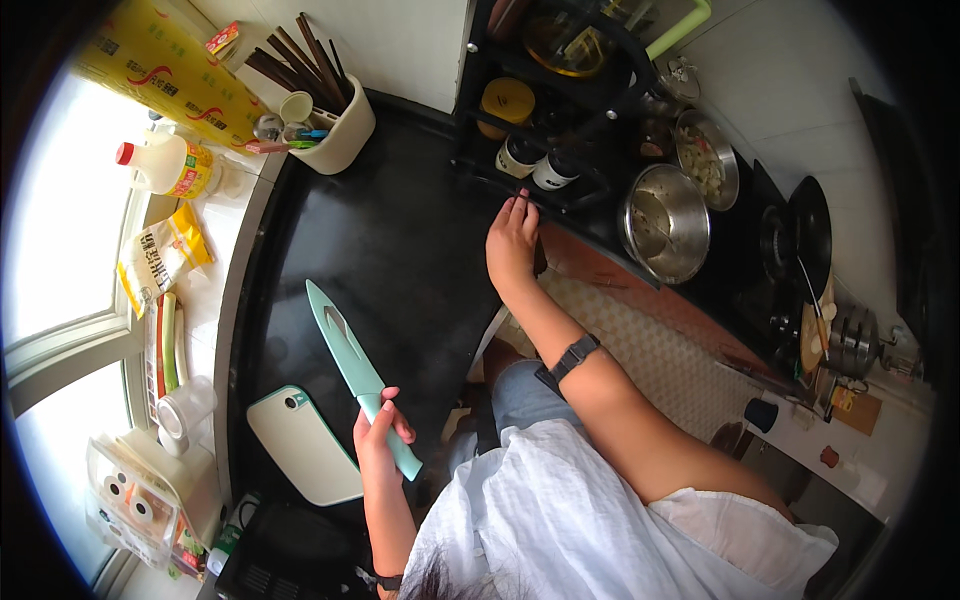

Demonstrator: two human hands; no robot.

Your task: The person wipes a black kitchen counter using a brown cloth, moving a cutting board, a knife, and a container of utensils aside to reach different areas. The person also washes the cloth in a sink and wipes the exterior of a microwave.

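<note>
A turquoise kitchen knife [346, 345] is in my left hand [382, 435], its blade pointing away from me over the black countertop [360, 217]. The blade seems to be in a matching sheath with a slot along it. Beside that hand, a white cutting board with a turquoise rim [304, 446] lies on the counter. My right hand [514, 240] reaches to the counter's far right corner, fingers extended, by the foot of a black rack [517, 184]. It seems to hold nothing; its palm is hidden.
White-labelled jars [555, 171] stand on the rack. Right of it are a steel bowl [666, 225], a bowl of chopped food [707, 161] and a black wok [810, 232]. A holder [349, 139] bears chopsticks. An oil bottle [169, 165] and a food packet [161, 259] line the windowsill.
</note>
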